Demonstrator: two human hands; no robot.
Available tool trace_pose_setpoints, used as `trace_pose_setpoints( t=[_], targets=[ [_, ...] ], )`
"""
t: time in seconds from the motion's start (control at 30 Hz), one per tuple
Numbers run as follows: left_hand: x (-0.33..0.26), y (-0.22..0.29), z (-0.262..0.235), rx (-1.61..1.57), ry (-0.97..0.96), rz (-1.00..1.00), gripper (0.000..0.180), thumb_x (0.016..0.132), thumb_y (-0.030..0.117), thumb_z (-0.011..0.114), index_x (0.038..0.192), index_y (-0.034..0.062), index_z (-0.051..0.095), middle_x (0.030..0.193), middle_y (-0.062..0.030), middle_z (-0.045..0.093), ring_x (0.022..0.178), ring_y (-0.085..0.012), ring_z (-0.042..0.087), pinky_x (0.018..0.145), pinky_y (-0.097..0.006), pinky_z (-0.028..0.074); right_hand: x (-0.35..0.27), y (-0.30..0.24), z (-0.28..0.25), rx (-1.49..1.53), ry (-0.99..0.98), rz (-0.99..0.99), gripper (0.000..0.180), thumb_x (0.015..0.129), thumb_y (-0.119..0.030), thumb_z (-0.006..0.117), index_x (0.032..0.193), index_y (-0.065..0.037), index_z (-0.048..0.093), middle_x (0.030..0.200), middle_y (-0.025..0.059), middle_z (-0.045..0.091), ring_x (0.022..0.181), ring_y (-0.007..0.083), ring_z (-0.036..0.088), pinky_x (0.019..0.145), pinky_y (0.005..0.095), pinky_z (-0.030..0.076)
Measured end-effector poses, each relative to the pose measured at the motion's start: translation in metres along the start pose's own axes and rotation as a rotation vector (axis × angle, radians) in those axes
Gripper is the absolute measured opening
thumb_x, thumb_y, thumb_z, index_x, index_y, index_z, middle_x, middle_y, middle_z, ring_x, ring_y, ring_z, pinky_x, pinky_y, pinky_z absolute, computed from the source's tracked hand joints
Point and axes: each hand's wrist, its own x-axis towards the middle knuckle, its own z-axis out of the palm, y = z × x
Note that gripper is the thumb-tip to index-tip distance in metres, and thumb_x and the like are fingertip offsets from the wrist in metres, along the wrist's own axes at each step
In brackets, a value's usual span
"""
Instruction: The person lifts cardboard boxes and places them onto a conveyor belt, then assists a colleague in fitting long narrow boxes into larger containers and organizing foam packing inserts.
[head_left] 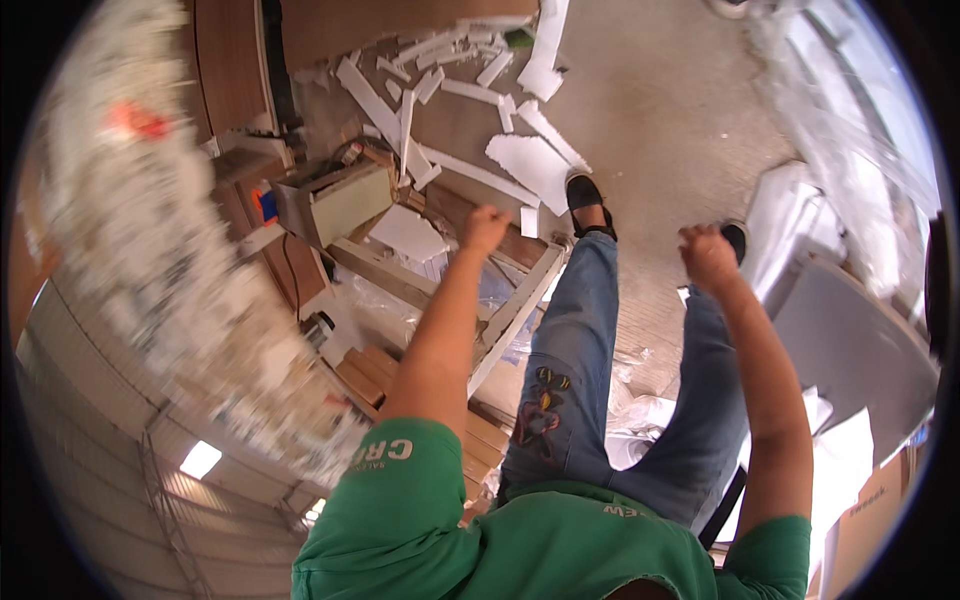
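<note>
My left hand point(486, 230) hangs in the air with its fingers curled in, and I see nothing in it. Below it lies a light wooden frame point(520, 305), with white foam scraps around its far end. On the other side, my right hand point(708, 255) is held out above my right shoe point(735, 240), fingers bent inward and nothing visible in them. Neither hand appears to touch anything. My left shoe point(588, 205) stands at the edge of a broken white foam sheet point(535, 165).
White foam strips point(375, 105) litter the concrete floor point(660, 110) ahead. An open box point(350, 200) stands at the left, near a tall heap of pale scrap point(190, 270). Clear plastic film point(840, 120) and a grey panel point(850, 330) lie at the right.
</note>
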Motion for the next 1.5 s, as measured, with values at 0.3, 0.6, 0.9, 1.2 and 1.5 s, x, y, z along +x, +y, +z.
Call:
trace_pose_setpoints(
  t=[0.3,0.6,0.9,1.2,1.5],
  targets=[
    [0.172,-0.12,-0.112,0.396,0.235,-0.364,0.033,0.086,0.036,0.052,0.105,0.0156,0.069,0.114,-0.012,0.065,0.108,-0.0338,0.059,0.095,-0.05,0.041,0.274,0.037,0.036,-0.275,0.237,-0.176,0.033,0.079,-0.003,0.058,0.112,-0.006,0.057,0.123,0.0118,0.053,0.114,0.03,0.05,0.091,0.0385,0.047],
    [0.248,-0.184,-0.144,0.437,0.398,-0.485,0.03,0.086,0.027,0.053,0.107,0.0116,0.068,0.115,-0.0145,0.064,0.109,-0.0332,0.059,0.094,-0.05,0.04,0.429,-0.046,0.035,-0.463,0.357,-0.648,0.033,0.082,-0.007,0.054,0.114,-0.005,0.056,0.129,0.0115,0.05,0.119,0.027,0.046,0.101,0.0361,0.04],
    [0.305,-0.194,-0.177,0.692,0.478,-0.283,0.023,0.082,0.019,0.058,0.096,0.0036,0.069,0.104,-0.0202,0.066,0.102,-0.0348,0.062,0.088,-0.046,0.047,0.486,-0.063,0.073,-0.48,0.516,-0.439,0.046,0.092,-0.034,0.052,0.133,-0.014,0.047,0.143,0.0118,0.039,0.132,0.0315,0.033,0.109,0.0514,0.023],
    [0.354,-0.26,-0.25,0.706,0.481,-0.492,0.028,0.085,0.014,0.06,0.111,0.0086,0.066,0.116,-0.0154,0.063,0.114,-0.0351,0.055,0.09,-0.048,0.047,0.504,-0.041,0.086,-0.416,0.568,-0.541,0.048,0.091,-0.035,0.049,0.134,-0.013,0.046,0.144,0.009,0.041,0.134,0.0338,0.031,0.11,0.0517,0.017],
    [0.362,-0.328,-0.285,0.593,0.45,-0.792,0.042,0.092,0.016,0.053,0.131,-0.0003,0.048,0.127,-0.0248,0.053,0.115,-0.0383,0.054,0.093,-0.048,0.047,0.509,-0.041,0.086,-0.437,0.556,-0.609,0.05,0.094,-0.04,0.04,0.133,-0.009,0.044,0.143,0.0127,0.042,0.132,0.0366,0.034,0.107,0.0547,0.019]
  ],
)
